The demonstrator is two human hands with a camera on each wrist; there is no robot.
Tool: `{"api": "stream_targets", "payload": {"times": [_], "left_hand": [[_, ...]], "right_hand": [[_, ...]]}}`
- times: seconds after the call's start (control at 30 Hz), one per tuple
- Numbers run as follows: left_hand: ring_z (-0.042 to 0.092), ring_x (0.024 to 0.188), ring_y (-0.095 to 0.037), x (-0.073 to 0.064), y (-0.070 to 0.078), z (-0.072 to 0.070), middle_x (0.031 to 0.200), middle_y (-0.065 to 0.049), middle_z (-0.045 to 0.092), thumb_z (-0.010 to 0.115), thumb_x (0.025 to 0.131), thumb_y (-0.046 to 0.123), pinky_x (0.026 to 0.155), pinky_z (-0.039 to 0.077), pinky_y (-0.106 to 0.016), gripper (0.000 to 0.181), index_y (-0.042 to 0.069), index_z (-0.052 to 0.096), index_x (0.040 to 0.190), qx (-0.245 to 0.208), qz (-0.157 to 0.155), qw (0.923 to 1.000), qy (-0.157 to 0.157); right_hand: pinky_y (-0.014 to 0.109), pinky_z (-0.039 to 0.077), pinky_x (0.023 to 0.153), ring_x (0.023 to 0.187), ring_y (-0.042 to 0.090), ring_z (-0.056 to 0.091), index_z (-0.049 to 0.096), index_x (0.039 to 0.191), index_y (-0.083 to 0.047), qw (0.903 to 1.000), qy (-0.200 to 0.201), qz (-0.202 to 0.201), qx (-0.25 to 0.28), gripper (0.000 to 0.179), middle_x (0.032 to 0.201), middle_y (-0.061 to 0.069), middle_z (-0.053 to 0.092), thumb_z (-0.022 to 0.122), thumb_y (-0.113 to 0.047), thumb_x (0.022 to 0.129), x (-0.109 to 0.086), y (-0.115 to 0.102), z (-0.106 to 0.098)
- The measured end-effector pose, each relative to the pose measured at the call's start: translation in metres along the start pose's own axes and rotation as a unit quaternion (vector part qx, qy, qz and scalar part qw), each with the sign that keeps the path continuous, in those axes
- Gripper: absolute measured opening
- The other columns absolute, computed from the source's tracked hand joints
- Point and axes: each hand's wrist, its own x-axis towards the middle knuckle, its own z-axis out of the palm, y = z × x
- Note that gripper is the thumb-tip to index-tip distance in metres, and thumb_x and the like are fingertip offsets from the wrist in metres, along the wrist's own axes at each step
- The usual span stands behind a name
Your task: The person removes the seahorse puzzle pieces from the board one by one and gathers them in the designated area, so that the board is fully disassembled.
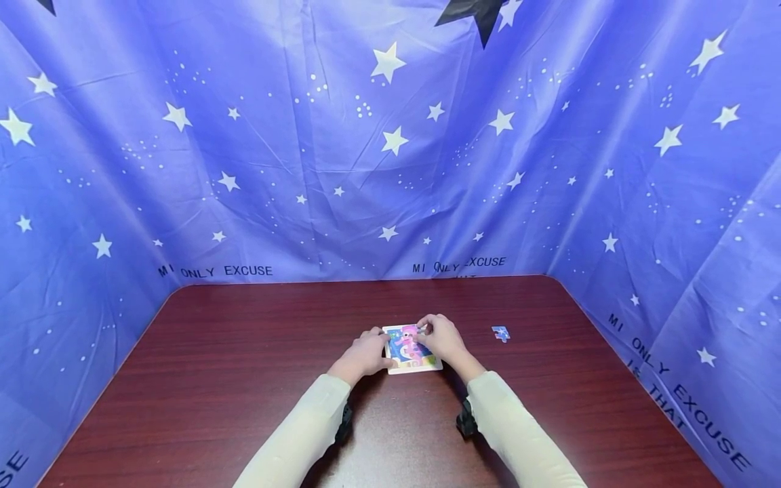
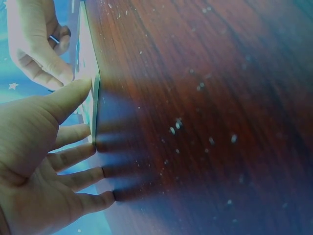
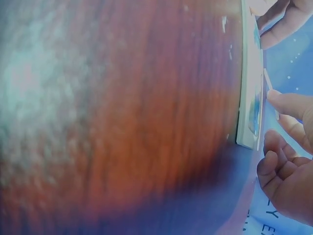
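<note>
A small square jigsaw puzzle board [image 1: 419,369] with a pale frame lies on the table, showing a pink figure on blue. My left hand [image 1: 364,353] steadies its left side, fingers spread and fairly straight, thumb at the near left corner. Over the board's far right part, my right hand [image 1: 446,340] pinches a thin puzzle piece between thumb and forefinger. That puzzle piece [image 3: 267,79] stands tilted, edge-on, close above the board in the right wrist view; its printed face is mostly hidden. The other right fingers curl loosely beside the board.
One loose blue puzzle piece [image 1: 501,333] lies to the right of the board. The dark red wooden table [image 1: 244,352] has a blue star-print cloth [image 1: 342,156] hanging behind it and along both sides.
</note>
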Motion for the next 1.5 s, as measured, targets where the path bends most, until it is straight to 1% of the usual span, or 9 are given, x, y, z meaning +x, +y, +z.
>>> {"api": "stream_targets", "payload": {"times": [0.27,0.3,0.5,0.53,0.77,1.23,1.5], "left_hand": [[0.047,0.121,-0.032,0.001,0.001,-0.001,0.133,-0.015,0.047,0.070,0.083,0.034,0.100,0.041,-0.046,0.059,0.005,0.052,0.131,-0.002,-0.004,0.9999,-0.010],[0.047,0.119,-0.032,0.004,-0.002,0.003,0.132,-0.015,0.047,0.069,0.083,0.037,0.098,0.042,-0.046,0.059,0.005,0.053,0.131,0.006,0.003,1.0000,-0.003],[0.048,0.119,-0.032,0.005,-0.002,0.003,0.131,-0.015,0.048,0.069,0.083,0.037,0.097,0.042,-0.046,0.059,0.004,0.053,0.130,0.012,0.005,0.9999,0.000],[0.047,0.120,-0.032,0.002,0.001,-0.001,0.132,-0.015,0.048,0.070,0.083,0.034,0.099,0.041,-0.046,0.058,0.004,0.052,0.130,0.004,-0.001,1.0000,-0.007],[0.047,0.121,-0.033,0.000,0.001,-0.001,0.133,-0.015,0.047,0.069,0.083,0.037,0.099,0.042,-0.047,0.060,0.005,0.053,0.130,0.016,0.007,0.9998,-0.002],[0.048,0.120,-0.034,0.000,0.000,0.000,0.132,-0.016,0.048,0.071,0.082,0.035,0.098,0.042,-0.047,0.059,0.003,0.054,0.129,0.011,0.014,0.9998,0.007],[0.047,0.121,-0.033,0.001,-0.001,0.001,0.133,-0.016,0.048,0.071,0.081,0.034,0.099,0.041,-0.048,0.060,0.003,0.053,0.129,0.004,0.010,0.9999,0.007]], "right_hand": [[0.027,0.038,0.062,0.068,0.014,0.049,0.067,0.091,-0.009,1.0000,-0.002,0.003,0.007,0.019,0.079,0.005,0.055,0.075,-0.018,0.077,-0.001,0.004,-0.005],[0.027,0.039,0.063,0.069,0.014,0.050,0.067,0.091,-0.009,1.0000,0.000,0.004,0.006,0.019,0.079,0.005,0.055,0.075,-0.019,0.077,-0.001,0.005,-0.005],[0.027,0.038,0.066,0.073,0.015,0.049,0.067,0.092,-0.008,0.9999,0.006,0.011,0.008,0.019,0.080,0.004,0.055,0.074,-0.018,0.078,-0.001,0.011,-0.009],[0.027,0.038,0.066,0.073,0.015,0.049,0.067,0.091,-0.008,0.9999,0.005,0.012,0.008,0.018,0.080,0.004,0.054,0.074,-0.018,0.078,-0.001,0.012,-0.010],[0.027,0.037,0.065,0.072,0.015,0.049,0.067,0.090,-0.009,0.9999,0.011,0.009,0.002,0.020,0.079,0.003,0.054,0.075,-0.021,0.077,-0.002,0.015,-0.014],[0.029,0.038,0.066,0.073,0.016,0.050,0.068,0.092,-0.009,0.9998,0.014,0.013,-0.002,0.021,0.080,0.004,0.056,0.075,-0.023,0.078,-0.004,0.023,-0.022],[0.029,0.039,0.067,0.073,0.016,0.050,0.067,0.090,-0.007,0.9997,0.025,0.003,-0.001,0.021,0.078,0.004,0.056,0.075,-0.022,0.077,-0.006,0.030,-0.026]]}}
